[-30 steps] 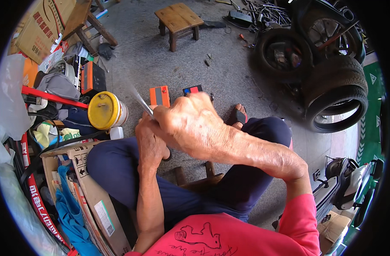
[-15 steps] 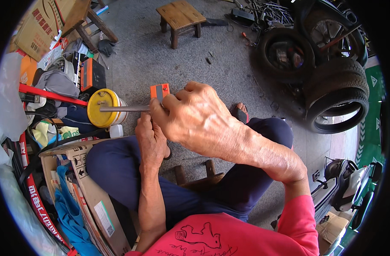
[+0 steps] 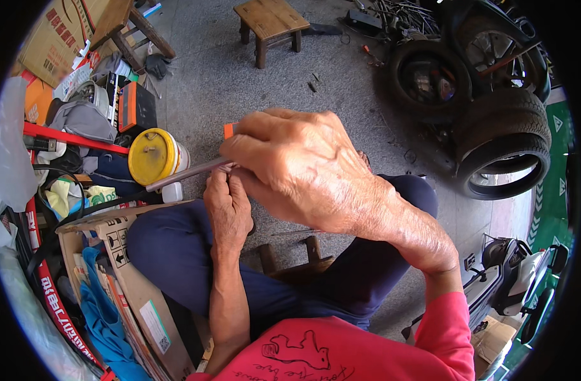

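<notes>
My right hand (image 3: 297, 168) is closed, its fingers curled round the end of a slim grey metal rod (image 3: 185, 174). The rod sticks out leftward from the grip, slanting down past a yellow-lidded bucket (image 3: 152, 157). Just below and left of that fist, my left hand (image 3: 230, 209) is closed with thumb and fingers together. What it pinches, if anything, is hidden by the right hand. A bit of an orange object (image 3: 229, 131) shows beyond the right fingers; the rest of it is covered. Both hands are above the gap between my knees.
A cardboard box (image 3: 157, 317) with flattened card and a blue cloth (image 3: 106, 311) stands by my left leg. A wooden stool (image 3: 271, 22) is ahead. Tyres (image 3: 503, 162) pile up at the right. A red bar (image 3: 77, 138) reaches toward the bucket.
My right hand has turned and shifted slightly, covering more of the orange object. The rod's free end has swung down from level to slanting. My left hand has barely moved.
</notes>
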`<state>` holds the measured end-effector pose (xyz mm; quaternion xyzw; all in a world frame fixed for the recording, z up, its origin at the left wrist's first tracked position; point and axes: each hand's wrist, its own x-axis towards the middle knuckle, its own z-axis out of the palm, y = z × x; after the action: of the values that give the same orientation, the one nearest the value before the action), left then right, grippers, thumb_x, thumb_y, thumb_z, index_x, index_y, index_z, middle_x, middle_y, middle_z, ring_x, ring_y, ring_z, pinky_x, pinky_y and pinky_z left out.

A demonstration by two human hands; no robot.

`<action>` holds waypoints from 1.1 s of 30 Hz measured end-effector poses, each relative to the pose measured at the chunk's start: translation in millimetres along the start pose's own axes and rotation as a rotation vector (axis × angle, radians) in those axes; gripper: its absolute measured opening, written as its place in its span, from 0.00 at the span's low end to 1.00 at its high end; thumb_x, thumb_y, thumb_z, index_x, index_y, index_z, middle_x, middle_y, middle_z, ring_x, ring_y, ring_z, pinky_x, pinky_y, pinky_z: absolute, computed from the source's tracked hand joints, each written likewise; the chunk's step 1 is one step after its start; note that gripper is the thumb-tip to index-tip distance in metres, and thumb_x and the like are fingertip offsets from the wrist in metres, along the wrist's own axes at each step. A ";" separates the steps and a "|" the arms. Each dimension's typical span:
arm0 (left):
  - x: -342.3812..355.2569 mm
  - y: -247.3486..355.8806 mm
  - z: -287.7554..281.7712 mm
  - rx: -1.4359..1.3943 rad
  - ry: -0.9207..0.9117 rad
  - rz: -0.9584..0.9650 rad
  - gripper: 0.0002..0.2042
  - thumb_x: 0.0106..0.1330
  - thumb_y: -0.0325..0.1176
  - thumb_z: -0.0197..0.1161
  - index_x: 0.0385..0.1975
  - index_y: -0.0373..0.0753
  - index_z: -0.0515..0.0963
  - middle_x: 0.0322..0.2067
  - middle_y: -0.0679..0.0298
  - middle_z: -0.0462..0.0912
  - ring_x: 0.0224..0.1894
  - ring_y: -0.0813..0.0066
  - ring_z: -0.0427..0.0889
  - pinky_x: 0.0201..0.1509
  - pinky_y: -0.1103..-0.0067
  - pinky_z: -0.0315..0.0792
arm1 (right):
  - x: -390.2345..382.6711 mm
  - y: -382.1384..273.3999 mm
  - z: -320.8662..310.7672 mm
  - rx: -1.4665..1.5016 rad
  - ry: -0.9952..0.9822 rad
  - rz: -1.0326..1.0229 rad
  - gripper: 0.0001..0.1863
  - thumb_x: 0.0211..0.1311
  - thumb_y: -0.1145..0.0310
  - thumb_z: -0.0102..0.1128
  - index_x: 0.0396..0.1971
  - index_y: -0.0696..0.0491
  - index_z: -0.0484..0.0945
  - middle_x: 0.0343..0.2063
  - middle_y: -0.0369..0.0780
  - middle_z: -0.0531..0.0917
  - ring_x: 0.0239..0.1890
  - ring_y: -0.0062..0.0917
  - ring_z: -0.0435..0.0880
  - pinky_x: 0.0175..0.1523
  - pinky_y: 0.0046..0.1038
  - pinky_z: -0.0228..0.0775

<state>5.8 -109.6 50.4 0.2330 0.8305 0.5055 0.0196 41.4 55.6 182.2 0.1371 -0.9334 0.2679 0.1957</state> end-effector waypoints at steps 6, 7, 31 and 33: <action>2.5 6.7 5.1 0.033 0.066 0.098 0.09 0.73 0.31 0.52 0.45 0.33 0.73 0.37 0.47 0.79 0.41 0.47 0.78 0.44 0.62 0.70 | -2.4 2.0 8.9 -0.247 0.017 -0.156 0.13 0.35 0.68 0.65 0.25 0.55 0.78 0.23 0.36 0.76 0.32 0.28 0.78 0.37 0.32 0.70; 1.9 6.7 5.0 0.044 0.066 0.113 0.09 0.72 0.31 0.52 0.45 0.33 0.73 0.37 0.47 0.79 0.41 0.47 0.78 0.45 0.63 0.71 | -3.2 -1.2 9.1 -0.281 0.003 -0.140 0.13 0.34 0.67 0.65 0.24 0.55 0.78 0.23 0.37 0.76 0.31 0.28 0.77 0.37 0.31 0.69; -13.6 -18.1 10.8 0.032 0.023 0.146 0.12 0.66 0.27 0.57 0.48 0.33 0.74 0.40 0.49 0.78 0.44 0.48 0.75 0.50 0.61 0.68 | -4.7 -6.3 9.7 -0.032 -0.164 -0.057 0.15 0.42 0.70 0.69 0.32 0.58 0.80 0.36 0.43 0.80 0.42 0.34 0.81 0.45 0.36 0.74; -13.3 -21.0 8.6 0.094 0.000 0.123 0.12 0.67 0.28 0.57 0.48 0.33 0.74 0.42 0.48 0.77 0.45 0.47 0.75 0.50 0.61 0.68 | -4.1 -4.1 12.8 -0.032 -0.076 -0.111 0.16 0.41 0.71 0.68 0.33 0.58 0.80 0.37 0.44 0.80 0.45 0.34 0.81 0.51 0.38 0.73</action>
<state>12.4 -115.8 25.7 0.2840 0.8375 0.4662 -0.0226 42.8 45.7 172.3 0.1954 -0.9352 0.2364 0.1769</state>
